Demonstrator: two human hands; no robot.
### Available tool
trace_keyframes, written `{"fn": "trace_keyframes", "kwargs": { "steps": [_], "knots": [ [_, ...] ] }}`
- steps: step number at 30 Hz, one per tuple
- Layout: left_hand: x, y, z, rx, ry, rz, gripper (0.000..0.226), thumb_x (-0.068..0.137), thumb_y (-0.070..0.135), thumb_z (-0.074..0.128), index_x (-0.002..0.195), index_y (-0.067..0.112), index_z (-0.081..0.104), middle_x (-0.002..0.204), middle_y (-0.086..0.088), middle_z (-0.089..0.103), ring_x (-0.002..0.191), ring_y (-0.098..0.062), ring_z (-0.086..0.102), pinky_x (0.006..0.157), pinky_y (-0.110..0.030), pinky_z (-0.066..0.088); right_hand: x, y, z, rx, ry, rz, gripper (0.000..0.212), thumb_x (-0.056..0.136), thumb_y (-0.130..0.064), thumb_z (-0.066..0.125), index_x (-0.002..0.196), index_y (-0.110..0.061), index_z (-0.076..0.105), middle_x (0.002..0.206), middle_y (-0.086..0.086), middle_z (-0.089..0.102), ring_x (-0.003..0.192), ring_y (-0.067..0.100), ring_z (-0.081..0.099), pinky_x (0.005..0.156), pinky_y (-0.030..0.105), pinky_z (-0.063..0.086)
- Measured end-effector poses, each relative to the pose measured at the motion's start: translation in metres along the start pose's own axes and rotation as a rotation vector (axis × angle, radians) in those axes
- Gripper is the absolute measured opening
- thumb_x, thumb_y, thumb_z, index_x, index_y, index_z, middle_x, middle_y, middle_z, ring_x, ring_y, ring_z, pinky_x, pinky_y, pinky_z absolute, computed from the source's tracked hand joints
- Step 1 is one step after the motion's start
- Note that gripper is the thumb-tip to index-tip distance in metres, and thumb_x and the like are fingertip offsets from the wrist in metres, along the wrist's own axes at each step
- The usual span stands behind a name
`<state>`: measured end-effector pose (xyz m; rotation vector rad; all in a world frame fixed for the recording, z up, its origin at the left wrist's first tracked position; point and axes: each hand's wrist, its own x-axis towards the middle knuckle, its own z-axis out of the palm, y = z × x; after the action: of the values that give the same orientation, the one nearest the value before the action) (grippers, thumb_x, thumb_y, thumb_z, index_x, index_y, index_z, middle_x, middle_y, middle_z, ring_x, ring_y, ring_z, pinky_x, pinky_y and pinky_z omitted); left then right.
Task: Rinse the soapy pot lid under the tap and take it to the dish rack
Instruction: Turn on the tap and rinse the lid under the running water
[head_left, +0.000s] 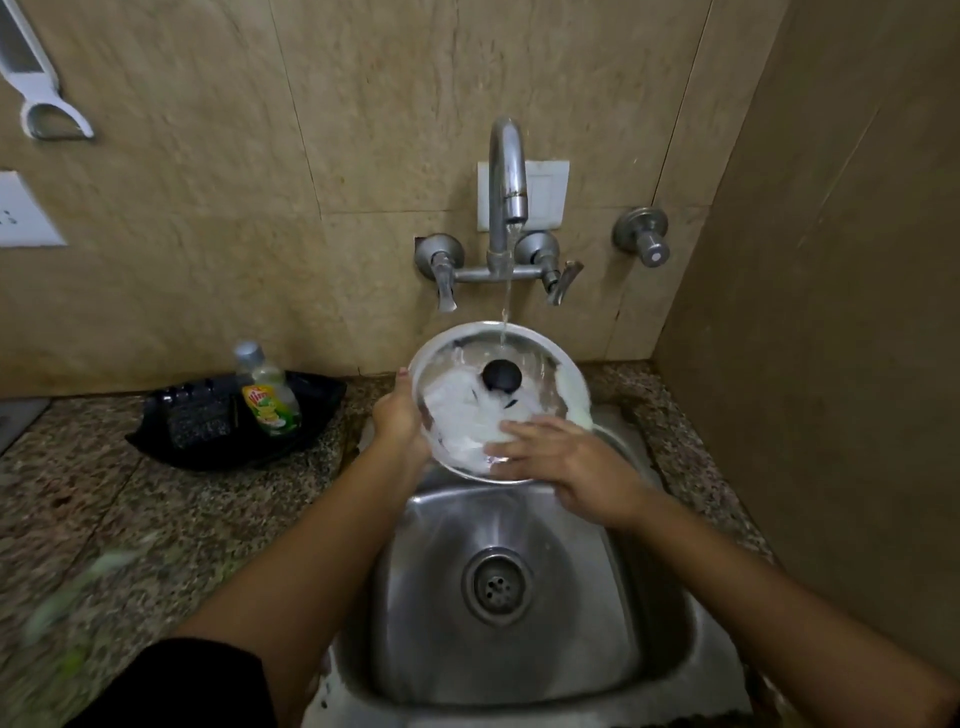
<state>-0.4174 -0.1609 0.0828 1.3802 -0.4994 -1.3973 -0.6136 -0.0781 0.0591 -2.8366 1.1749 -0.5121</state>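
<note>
Steel sink (524, 670) sits low, and the soapy pot lid (467, 358) is above it, under the tap (506, 176). Water hits the lid's top edge. Left hand (397, 415) grips its left rim. Right hand (566, 467) lies flat on it, fingers spread.

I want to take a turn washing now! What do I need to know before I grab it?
Left hand: grips the pot lid at its left rim.
Right hand: lies flat on the lid's near edge, fingers spread on the glass.
The lid is tilted over the sink, black knob facing you. Water from the tap hits its far rim.
Done: rinsing has begun.
Left: white suds cover much of the lid, so rinse them off. Then carry it to the dish rack, which is not in view.
</note>
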Motion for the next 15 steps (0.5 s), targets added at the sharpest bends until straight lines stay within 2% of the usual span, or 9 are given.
{"fn": "trace_keyframes", "kwargs": {
  "steps": [2, 4, 7, 10, 11, 15],
  "knots": [
    [0.004, 0.003, -0.004, -0.017, 0.039, 0.011, 0.031, 0.093, 0.034, 0.055, 0.079, 0.006, 0.06, 0.07, -0.005, 0.06, 0.062, -0.02, 0.057, 0.057, -0.028, 0.049, -0.031, 0.021, -0.001, -0.008, 0.114, 0.134, 0.04, 0.083, -0.011, 0.045, 0.112, -0.02, 0.071, 0.13, -0.004, 0.063, 0.131, 0.019, 0.049, 0.11, 0.049, 0.036],
    [0.007, 0.002, -0.006, -0.032, 0.066, 0.002, 0.033, 0.092, 0.034, 0.056, 0.078, 0.004, 0.059, 0.07, -0.004, 0.059, 0.061, -0.019, 0.056, 0.057, -0.028, 0.049, -0.046, 0.029, 0.0, -0.036, 0.159, 0.225, 0.052, 0.072, -0.004, 0.043, 0.114, -0.017, 0.069, 0.127, 0.0, 0.064, 0.127, 0.02, 0.052, 0.104, 0.054, 0.042],
    [0.001, -0.003, -0.003, -0.045, 0.095, -0.003, 0.033, 0.094, 0.036, 0.052, 0.096, 0.003, 0.059, 0.078, -0.006, 0.061, 0.066, -0.02, 0.058, 0.057, -0.03, 0.05, -0.027, 0.004, 0.013, -0.014, 0.163, 0.122, 0.05, 0.075, 0.0, 0.046, 0.119, -0.014, 0.066, 0.127, 0.004, 0.065, 0.123, 0.017, 0.055, 0.108, 0.043, 0.04],
    [-0.004, -0.01, 0.003, -0.064, 0.137, -0.043, 0.047, 0.094, 0.037, 0.052, 0.116, -0.004, 0.056, 0.107, -0.017, 0.064, 0.095, -0.033, 0.063, 0.085, -0.04, 0.053, -0.007, -0.014, 0.025, 0.058, 0.076, 0.021, 0.05, 0.077, 0.002, 0.053, 0.123, -0.013, 0.064, 0.131, 0.003, 0.062, 0.128, 0.015, 0.052, 0.112, 0.038, 0.035],
    [-0.006, -0.01, 0.003, -0.076, 0.139, -0.049, 0.047, 0.095, 0.036, 0.051, 0.119, -0.005, 0.055, 0.11, -0.017, 0.063, 0.1, -0.033, 0.062, 0.088, -0.041, 0.051, -0.009, -0.008, 0.023, 0.062, 0.091, 0.028, 0.048, 0.079, -0.001, 0.052, 0.123, -0.014, 0.064, 0.132, 0.002, 0.061, 0.129, 0.015, 0.051, 0.112, 0.038, 0.035],
    [-0.007, -0.006, -0.002, -0.143, 0.138, -0.047, 0.037, 0.096, 0.034, 0.049, 0.112, 0.002, 0.057, 0.105, -0.013, 0.061, 0.088, -0.027, 0.058, 0.089, -0.043, 0.051, -0.035, 0.02, 0.009, 0.014, 0.323, 0.246, 0.043, 0.078, -0.009, 0.048, 0.117, -0.012, 0.067, 0.127, 0.004, 0.064, 0.121, 0.016, 0.057, 0.104, 0.045, 0.045]
  ]
}}
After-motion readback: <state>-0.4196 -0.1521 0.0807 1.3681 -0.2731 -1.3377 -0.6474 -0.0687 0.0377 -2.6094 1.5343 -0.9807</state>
